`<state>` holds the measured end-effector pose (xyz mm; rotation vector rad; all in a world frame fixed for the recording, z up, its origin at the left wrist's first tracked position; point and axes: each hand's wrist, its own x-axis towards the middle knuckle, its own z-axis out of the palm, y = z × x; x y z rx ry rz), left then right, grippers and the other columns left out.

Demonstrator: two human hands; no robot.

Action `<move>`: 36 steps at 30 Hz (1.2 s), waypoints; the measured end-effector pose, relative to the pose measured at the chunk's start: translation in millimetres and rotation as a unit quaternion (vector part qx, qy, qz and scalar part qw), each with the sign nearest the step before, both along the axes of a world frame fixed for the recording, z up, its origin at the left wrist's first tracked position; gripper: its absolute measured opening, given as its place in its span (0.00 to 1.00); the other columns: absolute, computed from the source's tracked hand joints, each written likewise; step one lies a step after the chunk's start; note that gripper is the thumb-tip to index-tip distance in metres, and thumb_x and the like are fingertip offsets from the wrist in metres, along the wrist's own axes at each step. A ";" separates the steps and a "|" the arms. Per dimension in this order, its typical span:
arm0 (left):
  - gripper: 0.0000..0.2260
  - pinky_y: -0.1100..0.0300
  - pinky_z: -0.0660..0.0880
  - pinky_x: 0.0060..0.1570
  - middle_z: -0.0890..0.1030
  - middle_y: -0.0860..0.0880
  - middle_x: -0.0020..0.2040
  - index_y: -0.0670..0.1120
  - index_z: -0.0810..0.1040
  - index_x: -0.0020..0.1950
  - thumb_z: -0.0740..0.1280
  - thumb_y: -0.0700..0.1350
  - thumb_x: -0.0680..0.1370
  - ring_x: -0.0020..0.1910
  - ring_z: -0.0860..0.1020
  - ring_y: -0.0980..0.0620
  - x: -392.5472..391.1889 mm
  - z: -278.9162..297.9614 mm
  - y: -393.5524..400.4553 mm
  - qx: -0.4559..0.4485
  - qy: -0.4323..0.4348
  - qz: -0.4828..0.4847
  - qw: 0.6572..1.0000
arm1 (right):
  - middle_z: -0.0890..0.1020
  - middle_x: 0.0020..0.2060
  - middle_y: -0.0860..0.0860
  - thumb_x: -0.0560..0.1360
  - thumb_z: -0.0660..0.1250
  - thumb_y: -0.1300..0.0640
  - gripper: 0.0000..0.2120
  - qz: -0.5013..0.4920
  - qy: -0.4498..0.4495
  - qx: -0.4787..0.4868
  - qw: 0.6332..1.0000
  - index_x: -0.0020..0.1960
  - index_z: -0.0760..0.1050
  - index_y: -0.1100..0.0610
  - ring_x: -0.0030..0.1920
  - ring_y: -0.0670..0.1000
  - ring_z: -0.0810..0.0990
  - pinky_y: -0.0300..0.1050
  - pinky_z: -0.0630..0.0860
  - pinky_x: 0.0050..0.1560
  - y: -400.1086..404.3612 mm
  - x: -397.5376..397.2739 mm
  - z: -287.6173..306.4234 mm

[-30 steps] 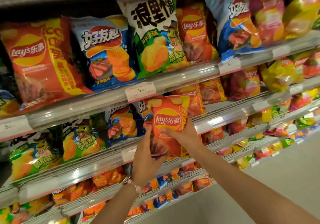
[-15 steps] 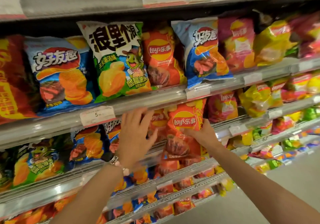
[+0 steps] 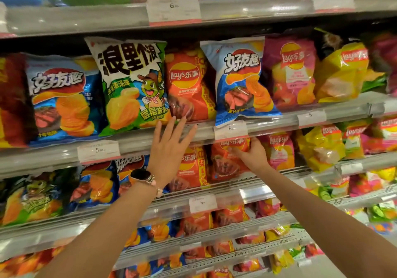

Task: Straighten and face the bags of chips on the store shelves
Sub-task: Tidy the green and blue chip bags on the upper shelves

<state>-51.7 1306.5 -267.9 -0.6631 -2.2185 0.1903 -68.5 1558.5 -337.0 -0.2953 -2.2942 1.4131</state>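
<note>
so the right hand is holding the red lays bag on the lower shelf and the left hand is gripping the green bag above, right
Not quite. In the head view the left hand is open, fingers spread near the shelf edge below the green bag, gripping nothing. The right hand does hold the red Lay's bag.

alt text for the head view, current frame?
Right hand grips a red Lay's bag on the lower shelf; left hand, fingers spread, reaches toward the shelf rail under the green chip bag.

Both bare forearms reach up and forward. The left hand [image 3: 169, 149], a smartwatch with a pale band [image 3: 141, 175] on its wrist, spreads straight fingers toward twelve o'clock. At two o'clock from it, the right hand [image 3: 253, 155] curls its fingers in a grip.
</note>
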 end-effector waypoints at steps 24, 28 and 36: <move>0.41 0.30 0.60 0.63 0.74 0.36 0.66 0.43 0.74 0.69 0.69 0.20 0.58 0.62 0.73 0.31 -1.2 -3.5 8.6 0.087 -0.043 -0.021 0.995 | 0.75 0.62 0.58 0.69 0.74 0.45 0.37 -0.020 0.006 0.096 0.995 0.69 0.65 0.63 0.64 0.57 0.72 0.55 0.71 0.63 6.1 19.5 -25.2; 0.40 0.30 0.62 0.61 0.75 0.36 0.65 0.42 0.75 0.68 0.71 0.21 0.58 0.61 0.74 0.32 4.3 1.2 8.6 0.078 -0.035 -0.023 0.996 | 0.73 0.63 0.53 0.74 0.69 0.52 0.26 0.032 0.102 0.144 0.984 0.69 0.66 0.59 0.63 0.52 0.71 0.50 0.71 0.62 -10.7 53.0 -8.6; 0.31 0.38 0.70 0.60 0.73 0.37 0.67 0.41 0.72 0.69 0.76 0.42 0.68 0.64 0.73 0.36 22.0 19.2 0.4 0.092 -0.049 -0.056 0.993 | 0.74 0.55 0.49 0.74 0.65 0.58 0.19 0.153 0.273 0.198 0.929 0.64 0.71 0.60 0.56 0.44 0.73 0.36 0.69 0.56 -35.3 82.5 78.2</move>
